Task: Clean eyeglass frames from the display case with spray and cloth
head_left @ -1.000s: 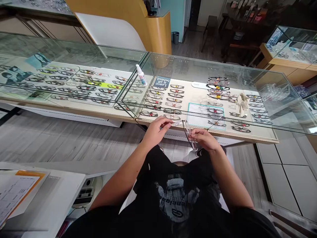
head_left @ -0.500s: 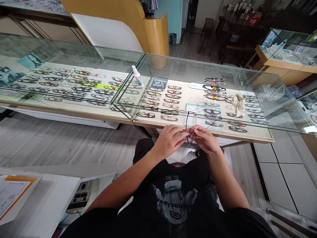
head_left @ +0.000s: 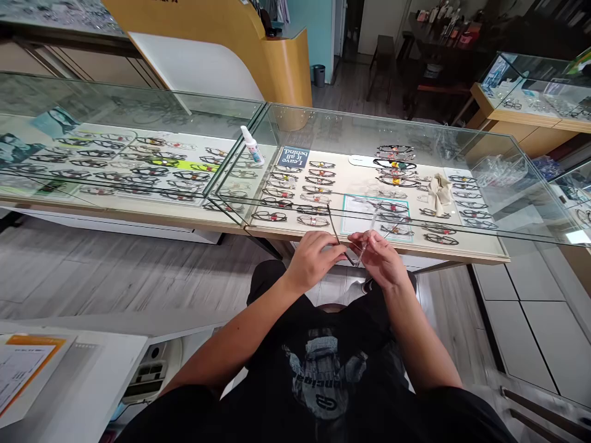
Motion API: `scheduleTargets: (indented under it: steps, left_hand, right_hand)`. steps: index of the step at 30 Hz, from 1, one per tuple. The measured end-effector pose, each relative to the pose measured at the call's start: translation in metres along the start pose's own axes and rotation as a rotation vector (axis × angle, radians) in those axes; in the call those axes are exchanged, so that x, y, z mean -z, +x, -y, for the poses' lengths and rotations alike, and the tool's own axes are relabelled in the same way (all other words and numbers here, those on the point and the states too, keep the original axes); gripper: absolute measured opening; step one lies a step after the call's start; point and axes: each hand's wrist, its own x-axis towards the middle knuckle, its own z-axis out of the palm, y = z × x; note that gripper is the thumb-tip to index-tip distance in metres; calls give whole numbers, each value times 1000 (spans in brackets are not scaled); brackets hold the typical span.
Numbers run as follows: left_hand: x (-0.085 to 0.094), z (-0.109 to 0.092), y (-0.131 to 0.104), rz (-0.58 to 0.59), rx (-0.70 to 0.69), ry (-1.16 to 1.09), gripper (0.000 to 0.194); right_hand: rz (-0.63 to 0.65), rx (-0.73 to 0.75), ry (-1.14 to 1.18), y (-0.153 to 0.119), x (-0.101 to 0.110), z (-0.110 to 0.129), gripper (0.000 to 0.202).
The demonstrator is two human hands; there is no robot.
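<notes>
Both hands are together in front of the glass display case, at its near edge. My left hand (head_left: 314, 261) is closed on the dark temple of a pair of eyeglasses (head_left: 336, 229). My right hand (head_left: 381, 257) pinches the same glasses near the lens rim, fingers bent. The dark temple points up and to the left between the hands; the clear rims are seen nearly edge-on, partly covered by the fingers. Beyond the hands, a white spray bottle (head_left: 252, 146) and a beige cloth (head_left: 439, 192) lie on the glass top.
The display case (head_left: 318, 232) holds rows of glasses and a blue card (head_left: 294, 157). Several frames (head_left: 396, 165) are stacked towards its back. At lower left, a white surface (head_left: 87, 375) bears papers with an orange edge. A grey bin (head_left: 318, 75) stands on the floor beyond.
The glasses have turned in my hands: the dark temple, upright before, now leans up to the left. My right hand's fingers have shifted slightly on the rim. The view has moved a little.
</notes>
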Motion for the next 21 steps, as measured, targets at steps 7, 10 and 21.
scheduleTargets:
  steps: [7, 10, 21]
  left_hand:
    - [-4, 4, -5, -65, 76, 62, 16]
    - [-2, -1, -2, -19, 48, -10, 18]
    - [41, 43, 17, -255, 378, -269, 24]
  right_hand:
    - [-127, 93, -2, -1, 1, 1, 23]
    - [-99, 92, 48, -4, -2, 1, 21]
    - [-97, 56, 49, -24, 2, 16, 37]
